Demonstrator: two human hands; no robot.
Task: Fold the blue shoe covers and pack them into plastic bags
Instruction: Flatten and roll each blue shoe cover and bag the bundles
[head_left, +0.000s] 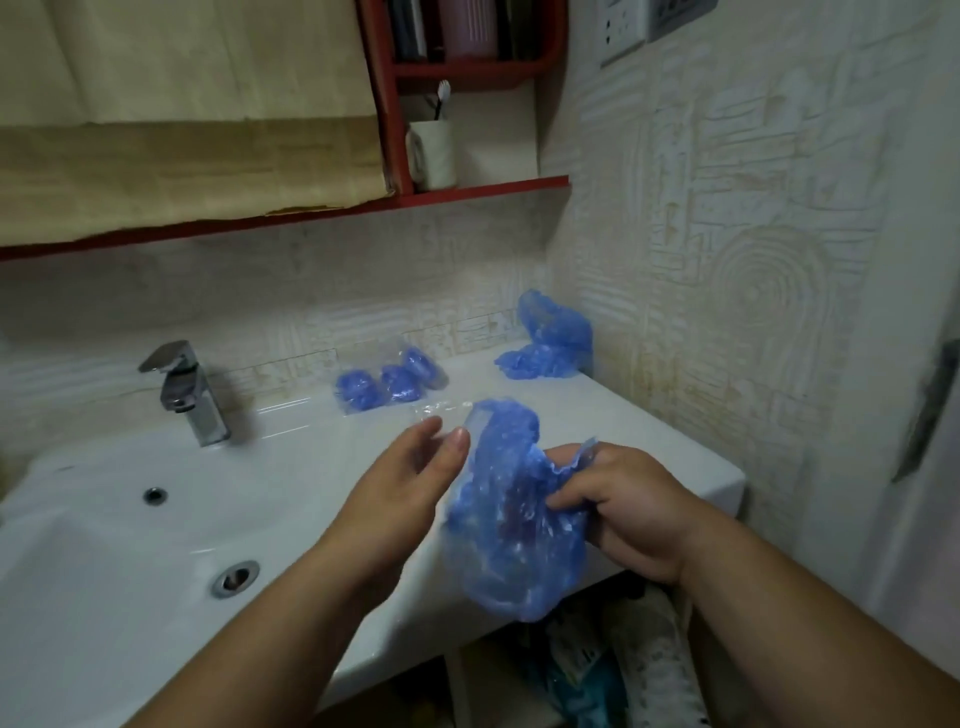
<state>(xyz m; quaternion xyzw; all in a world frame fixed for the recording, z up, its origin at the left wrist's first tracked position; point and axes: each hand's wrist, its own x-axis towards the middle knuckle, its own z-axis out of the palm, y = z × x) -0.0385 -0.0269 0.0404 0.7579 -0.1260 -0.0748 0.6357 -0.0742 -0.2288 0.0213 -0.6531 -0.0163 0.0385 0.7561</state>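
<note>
**SHOE COVER IN HAND: NOT YET FOLDED**

1. Shoe cover (511, 519): blue thin film, crumpled. Held in air, right of the tap (184, 392) and nearer the person, over the front edge of the surface (649, 431). Lower part hangs free. Prob. lifted so it drapes out and can be flattened.
2. R hand (628, 512): grip closed, fingers curled round the cover's upper right edge, bunching the film.
3. L hand (410, 483): grip wide, fingers straight, holds nothing. Fingertips just beside the cover's left edge, on the tap side. Likely placed to catch the opposite edge for the fold.
4. Clear bag (441, 410): looks empty, flat on the surface right of the tap, just beyond the L fingertips. Presumably kept near for this cover.
5. Packed bags (389, 382): blue bundles inside, right of the tap by the back wall. Set aside as done.
6. Loose covers (550, 338): heap far right of the tap, in the wall corner. Stock awaiting folding.
7. Cup (434, 156) w/ toothbrush (441, 98): on a shelf above and right of the tap. Not task-related.
</note>
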